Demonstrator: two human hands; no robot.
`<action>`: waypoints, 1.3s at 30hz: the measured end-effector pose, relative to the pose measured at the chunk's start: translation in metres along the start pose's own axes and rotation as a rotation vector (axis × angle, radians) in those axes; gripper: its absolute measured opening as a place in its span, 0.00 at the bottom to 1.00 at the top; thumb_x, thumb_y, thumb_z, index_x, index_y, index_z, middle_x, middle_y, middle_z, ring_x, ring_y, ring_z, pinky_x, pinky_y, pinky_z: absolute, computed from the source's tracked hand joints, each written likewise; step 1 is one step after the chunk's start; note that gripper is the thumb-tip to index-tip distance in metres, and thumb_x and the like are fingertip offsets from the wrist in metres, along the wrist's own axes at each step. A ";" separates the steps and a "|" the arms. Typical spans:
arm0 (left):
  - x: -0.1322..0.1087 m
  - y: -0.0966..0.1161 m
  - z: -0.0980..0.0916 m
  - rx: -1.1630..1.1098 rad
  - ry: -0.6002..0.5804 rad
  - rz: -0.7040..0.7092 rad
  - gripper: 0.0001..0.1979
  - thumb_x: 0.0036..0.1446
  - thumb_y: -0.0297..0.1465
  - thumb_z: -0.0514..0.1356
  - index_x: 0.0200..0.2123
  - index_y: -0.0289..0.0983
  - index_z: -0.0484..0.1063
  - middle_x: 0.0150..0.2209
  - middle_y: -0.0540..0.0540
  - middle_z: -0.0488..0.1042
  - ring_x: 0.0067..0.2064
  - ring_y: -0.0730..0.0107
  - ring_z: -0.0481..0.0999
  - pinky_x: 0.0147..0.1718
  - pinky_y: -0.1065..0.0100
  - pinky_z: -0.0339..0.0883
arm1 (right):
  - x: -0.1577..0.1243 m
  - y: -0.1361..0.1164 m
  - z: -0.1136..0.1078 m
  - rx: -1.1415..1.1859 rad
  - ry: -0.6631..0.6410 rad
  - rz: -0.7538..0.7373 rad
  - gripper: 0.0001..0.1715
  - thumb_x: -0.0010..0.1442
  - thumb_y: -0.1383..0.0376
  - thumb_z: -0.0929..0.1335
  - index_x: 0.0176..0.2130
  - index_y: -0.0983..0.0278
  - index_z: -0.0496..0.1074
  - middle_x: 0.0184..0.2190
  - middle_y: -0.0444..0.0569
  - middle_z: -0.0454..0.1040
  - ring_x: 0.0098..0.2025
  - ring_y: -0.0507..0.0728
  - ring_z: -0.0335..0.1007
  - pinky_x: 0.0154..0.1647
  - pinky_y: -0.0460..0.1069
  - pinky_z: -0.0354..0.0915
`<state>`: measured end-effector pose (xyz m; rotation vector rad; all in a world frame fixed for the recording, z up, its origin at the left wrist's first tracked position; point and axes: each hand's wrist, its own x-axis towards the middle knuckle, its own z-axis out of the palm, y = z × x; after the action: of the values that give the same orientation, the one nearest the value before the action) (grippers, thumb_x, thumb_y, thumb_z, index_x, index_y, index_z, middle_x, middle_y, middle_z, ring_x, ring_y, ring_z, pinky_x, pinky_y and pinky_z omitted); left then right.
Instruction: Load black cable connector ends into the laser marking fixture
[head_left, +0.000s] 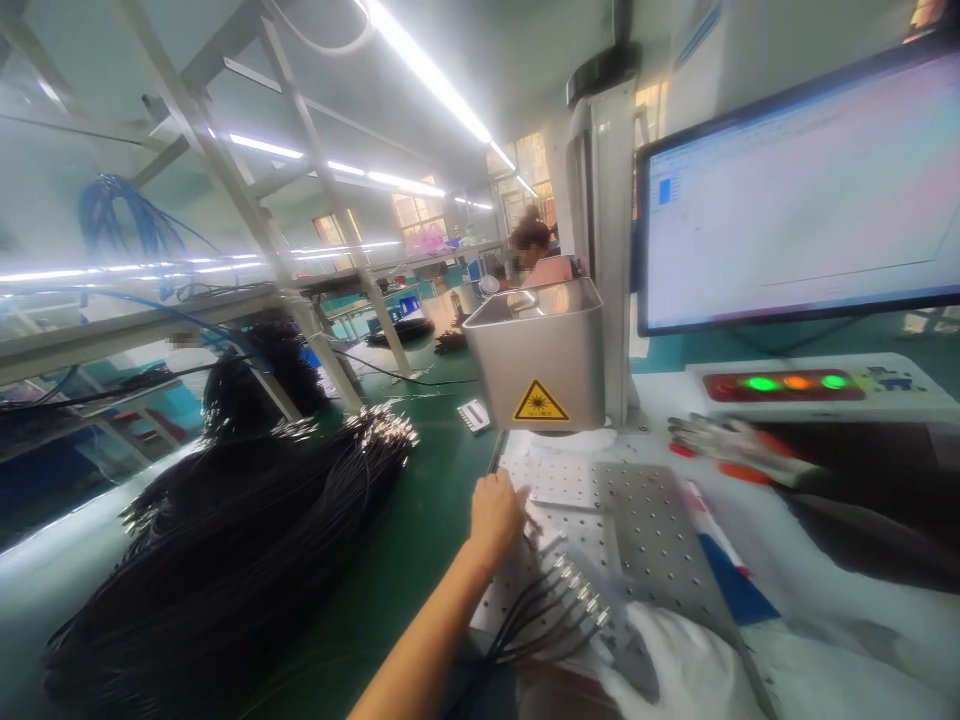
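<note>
My left hand (497, 515), bare, rests at the left edge of the perforated metal plate (652, 530), its fingers curled; whatever they hold, if anything, is hidden. Just below and to its right, a row of several black cables with silver metal connectors (581, 590) lies side by side over the plate. The cables (517, 630) run down to the lower left. My right hand (686, 665), in a white glove, is at the bottom right of the connectors, thumb and fingers apart. It looks slightly blurred, and I see nothing between its fingers.
Above the plate hangs a metal laser housing (536, 360) with a yellow warning label. Bundled black cables (247, 540) cover the left bench. To the right are a monitor (802, 200), a control panel with lit buttons (780, 385) and a glove (739, 445). A person (536, 255) sits behind.
</note>
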<state>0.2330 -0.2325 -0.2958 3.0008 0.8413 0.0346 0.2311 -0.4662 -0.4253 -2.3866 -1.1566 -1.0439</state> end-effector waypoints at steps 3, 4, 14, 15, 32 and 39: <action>0.003 -0.002 -0.002 -0.002 -0.014 -0.022 0.21 0.66 0.39 0.49 0.51 0.29 0.68 0.52 0.32 0.73 0.57 0.48 0.68 0.52 0.56 0.62 | 0.002 -0.001 -0.003 -0.018 0.026 0.030 0.25 0.56 0.54 0.66 0.45 0.69 0.73 0.38 0.57 0.76 0.38 0.65 0.72 0.36 0.56 0.66; 0.005 -0.003 -0.001 -0.010 -0.025 -0.019 0.21 0.66 0.40 0.50 0.49 0.29 0.69 0.50 0.32 0.74 0.57 0.47 0.68 0.52 0.57 0.62 | 0.002 -0.002 -0.003 -0.017 0.026 0.045 0.24 0.57 0.53 0.66 0.45 0.69 0.74 0.38 0.57 0.76 0.38 0.65 0.72 0.36 0.56 0.66; -0.029 0.002 -0.052 -0.311 0.119 0.021 0.18 0.67 0.38 0.47 0.53 0.33 0.64 0.50 0.40 0.73 0.52 0.60 0.70 0.52 0.63 0.62 | 0.002 -0.002 0.005 0.038 0.035 0.082 0.25 0.58 0.50 0.69 0.44 0.68 0.75 0.36 0.55 0.77 0.35 0.63 0.72 0.34 0.53 0.69; -0.043 0.006 -0.062 -0.421 0.122 0.062 0.19 0.67 0.39 0.48 0.55 0.35 0.63 0.49 0.42 0.73 0.51 0.62 0.70 0.51 0.64 0.63 | 0.000 -0.002 0.006 0.062 0.029 0.106 0.26 0.58 0.50 0.69 0.46 0.67 0.75 0.37 0.55 0.77 0.36 0.63 0.73 0.34 0.53 0.69; -0.093 -0.007 -0.004 -0.195 -0.272 0.002 0.15 0.62 0.33 0.51 0.38 0.35 0.77 0.42 0.38 0.80 0.45 0.57 0.78 0.43 0.63 0.67 | 0.029 -0.013 -0.007 0.059 -0.031 -0.149 0.15 0.57 0.63 0.67 0.44 0.62 0.78 0.42 0.53 0.76 0.38 0.63 0.72 0.34 0.53 0.72; -0.090 0.002 -0.005 -0.213 -0.260 -0.035 0.14 0.61 0.31 0.51 0.39 0.36 0.76 0.42 0.40 0.80 0.46 0.59 0.78 0.45 0.65 0.67 | 0.020 -0.011 0.002 0.088 -0.039 -0.176 0.17 0.60 0.65 0.65 0.47 0.65 0.76 0.45 0.54 0.75 0.42 0.63 0.71 0.38 0.54 0.72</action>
<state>0.1570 -0.2813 -0.2921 2.7143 0.8054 -0.2445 0.2318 -0.4467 -0.4125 -2.2797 -1.4171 -0.9806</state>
